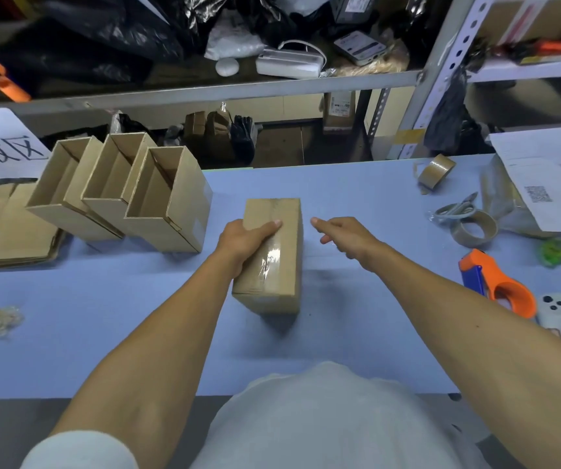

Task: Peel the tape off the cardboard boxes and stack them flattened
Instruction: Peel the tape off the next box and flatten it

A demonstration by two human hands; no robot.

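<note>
From my remote feed, the left hand [243, 242] covers part of the taped box [270, 255], hiding its left face. The flattened cardboard [5, 231] runs off the left edge, the printed sheet [553, 177] off the right; its text is too small to read.

Both forearms bare, reach forward from body, sleeves white at elbows. Left hand [245, 240] palm down, fingers wrapped over top of sealed box [272, 255], thumb side hidden, grip closed on it. Right hand [343, 236] free, just beside box, not touching; index finger stretched toward it, other fingers loosely curled, wrist straight.
</note>
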